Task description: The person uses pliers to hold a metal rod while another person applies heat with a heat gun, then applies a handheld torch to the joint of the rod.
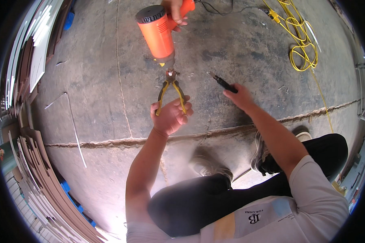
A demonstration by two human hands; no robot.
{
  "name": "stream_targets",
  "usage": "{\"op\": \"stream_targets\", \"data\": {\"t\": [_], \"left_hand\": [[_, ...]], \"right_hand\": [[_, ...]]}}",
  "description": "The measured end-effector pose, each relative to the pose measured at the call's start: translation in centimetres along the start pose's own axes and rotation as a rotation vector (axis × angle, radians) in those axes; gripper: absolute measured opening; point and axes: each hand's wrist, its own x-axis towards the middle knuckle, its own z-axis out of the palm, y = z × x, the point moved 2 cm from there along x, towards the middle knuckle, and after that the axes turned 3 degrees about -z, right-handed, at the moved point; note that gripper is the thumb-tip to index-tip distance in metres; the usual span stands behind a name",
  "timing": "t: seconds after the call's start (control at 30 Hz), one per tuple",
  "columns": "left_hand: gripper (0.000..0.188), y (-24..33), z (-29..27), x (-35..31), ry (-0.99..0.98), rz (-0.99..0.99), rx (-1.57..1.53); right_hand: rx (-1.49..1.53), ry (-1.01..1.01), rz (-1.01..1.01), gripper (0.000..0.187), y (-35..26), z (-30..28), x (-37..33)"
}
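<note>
My left hand [171,115] is wrapped round the yellow-and-black handles of a pair of pliers [162,94], whose jaws point away from me. A small pale piece [170,73] shows at the jaws; its kind is too small to tell. Right above them is the dark nozzle of an orange heat gun [157,38] with a black ribbed end cap, held by another person's hand [174,12]. My right hand [240,97] grips a black utility knife [224,84], its short metal tip turned up and left toward the pliers, apart from them.
A yellow cord [300,44] lies coiled on the concrete floor at far right. A thin white strip [74,125] lies bent at left, beside stacked brown and white lengths [48,174]. A rough crack [227,130] crosses the floor before my shoes [209,166].
</note>
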Motion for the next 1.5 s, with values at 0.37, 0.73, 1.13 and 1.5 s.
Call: {"op": "stream_targets", "data": {"t": [0.37,0.73,1.13,1.5], "left_hand": [[0.107,-0.5,0.1,0.3,-0.036,0.025,-0.016],[0.109,-0.6,0.3,0.6,-0.003,-0.002,0.009],[0.108,-0.8,0.2,-0.1,-0.011,0.006,-0.031],[0.107,-0.7,0.2,-0.7,0.009,0.034,-0.01]], "right_hand": [[-0.472,-0.085,-0.304,0.032,-9.4,-21.4,1.5],[-0.518,-0.044,-0.115,0.026,-12.1,-29.5,-9.1],[-0.526,-0.085,-0.059,0.017,-11.7,-29.9,-6.4],[-0.545,-0.091,-0.046,0.017,-11.5,-29.6,-6.4]]}}
